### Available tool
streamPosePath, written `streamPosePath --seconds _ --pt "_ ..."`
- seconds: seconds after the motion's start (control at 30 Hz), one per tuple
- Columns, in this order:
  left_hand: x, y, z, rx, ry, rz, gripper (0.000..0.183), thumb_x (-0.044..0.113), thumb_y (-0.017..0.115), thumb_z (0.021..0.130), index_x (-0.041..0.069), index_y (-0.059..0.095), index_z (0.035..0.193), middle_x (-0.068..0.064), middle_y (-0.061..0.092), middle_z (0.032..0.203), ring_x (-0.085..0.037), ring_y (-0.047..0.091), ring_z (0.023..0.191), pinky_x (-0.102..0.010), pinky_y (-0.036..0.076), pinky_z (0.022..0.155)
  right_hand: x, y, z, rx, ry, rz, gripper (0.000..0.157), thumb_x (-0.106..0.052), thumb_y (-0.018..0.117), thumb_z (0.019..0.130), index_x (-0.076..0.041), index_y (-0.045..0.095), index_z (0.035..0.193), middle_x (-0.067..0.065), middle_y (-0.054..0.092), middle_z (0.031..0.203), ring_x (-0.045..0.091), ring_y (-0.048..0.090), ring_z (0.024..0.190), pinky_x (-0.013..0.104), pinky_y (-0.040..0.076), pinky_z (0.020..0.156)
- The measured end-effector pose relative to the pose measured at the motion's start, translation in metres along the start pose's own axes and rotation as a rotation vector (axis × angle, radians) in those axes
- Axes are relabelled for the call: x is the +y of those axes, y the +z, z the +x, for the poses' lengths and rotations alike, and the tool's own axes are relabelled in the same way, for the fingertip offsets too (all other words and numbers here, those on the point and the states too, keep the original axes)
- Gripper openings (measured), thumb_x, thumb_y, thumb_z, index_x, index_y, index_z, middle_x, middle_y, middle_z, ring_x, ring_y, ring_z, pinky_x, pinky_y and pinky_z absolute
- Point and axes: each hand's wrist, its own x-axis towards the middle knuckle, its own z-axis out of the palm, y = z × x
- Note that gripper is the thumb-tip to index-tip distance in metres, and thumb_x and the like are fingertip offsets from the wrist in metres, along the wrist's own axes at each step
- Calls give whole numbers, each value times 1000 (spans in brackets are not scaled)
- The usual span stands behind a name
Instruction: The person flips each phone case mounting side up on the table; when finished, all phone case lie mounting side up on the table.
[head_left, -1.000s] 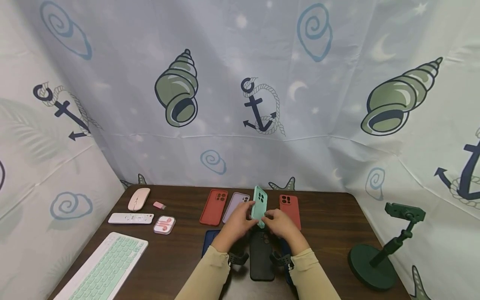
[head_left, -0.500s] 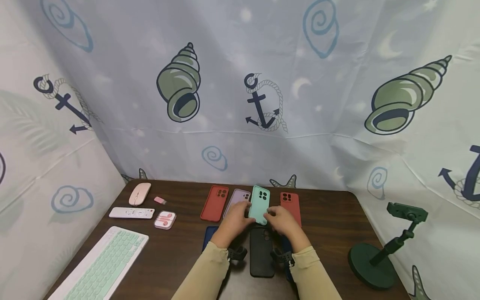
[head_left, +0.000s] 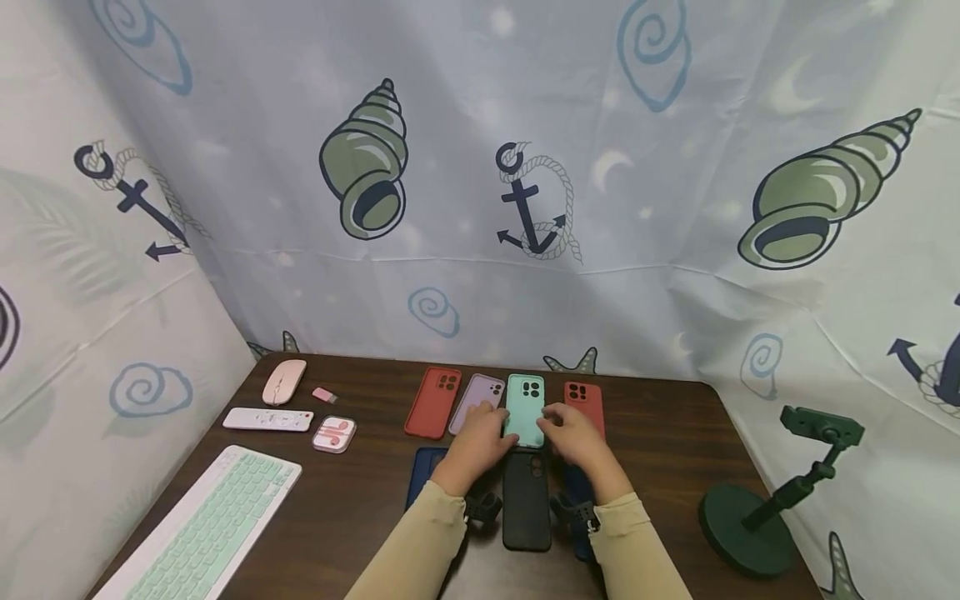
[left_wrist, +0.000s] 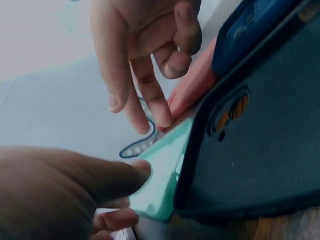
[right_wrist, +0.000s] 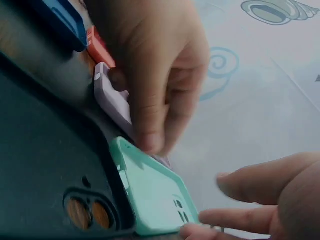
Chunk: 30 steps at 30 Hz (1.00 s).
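A mint-green phone case (head_left: 525, 408) lies flat in the back row on the table, hollow side up. At its left edge is my left hand (head_left: 480, 442), fingers relaxed; the thumb (left_wrist: 142, 170) appears to rest over the case. My right hand (head_left: 573, 437) hovers along the right edge, thumb and fingers apart, fingertips (right_wrist: 205, 217) close to the case; contact is unclear. Just in front lies a black phone case (head_left: 527, 504). A lilac case (head_left: 480, 393) sits left of the mint one, partly behind my left hand. A red case (head_left: 588, 404) stands to the right.
Another red case (head_left: 433, 404) lies back left. Blue cases, left (head_left: 422, 479) and right (head_left: 581, 542), are partly under my arms. A mouse (head_left: 285, 382), USB stick (head_left: 324, 395), remote (head_left: 267, 419), earphone box (head_left: 334, 434) and keyboard (head_left: 217, 525) fill the left; a green stand (head_left: 746, 529) is right.
The mint case was held tilted up between both hands and has been lowered flat onto the table. Its grip has loosened, and the right hand has drawn slightly away.
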Motion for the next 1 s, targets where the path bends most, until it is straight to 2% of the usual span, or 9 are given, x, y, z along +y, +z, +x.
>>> streamPosePath --seconds 0.1,0.23,0.37,0.53,0.67,0.77,0.87,1.0 --pt "5 -1 0 17 24 -104 42 35 71 96 10 66 130 -8 59 109 -19 49 92 -36 44 82 2 -2 -1 47 -23 29 40 -32 60 103 -10 61 135 5 67 97 20 59 60 35 45 47" --pt "18 -1 -1 -7 86 -272 39 31 66 99 13 63 133 -9 59 117 -18 59 100 -33 52 82 9 -4 -4 82 -28 69 33 -31 60 103 -12 65 130 8 66 92 20 60 60 35 45 48" --pt "37 -2 1 -63 125 -401 44 31 62 102 14 56 142 -11 56 130 -22 64 112 -33 56 88 18 -12 -9 113 -13 108 31 -31 60 103 -13 66 127 11 65 88 20 52 49 34 44 44" --pt "53 2 12 -89 115 -520 50 28 63 101 10 51 146 -16 52 140 -28 66 114 -33 57 88 31 -32 -13 126 25 165 36 -32 59 103 -10 63 132 12 64 87 15 43 41 32 43 43" --pt "62 9 22 -116 85 -642 53 26 65 100 6 48 147 -19 50 142 -31 63 121 -36 56 95 45 -52 -16 122 89 209 41 -33 56 105 -7 61 136 16 64 83 16 47 48 31 42 45" --pt "66 14 28 -149 72 -681 57 26 63 101 3 44 149 -20 48 143 -30 59 126 -37 54 99 53 -62 -17 135 126 203 43 -35 54 105 -7 59 138 15 68 96 17 54 59 31 44 48" --pt "69 18 32 -166 72 -689 57 24 63 101 1 42 150 -21 51 141 -29 61 124 -34 55 95 60 -69 -17 137 153 208 44 -35 53 106 -6 58 139 16 69 111 19 58 67 32 45 50" --pt "73 23 33 -199 69 -692 59 23 64 100 -3 42 149 -22 57 135 -28 64 118 -34 55 90 70 -70 -20 122 195 188 44 -33 52 106 -4 57 138 17 66 116 21 59 68 33 45 52"
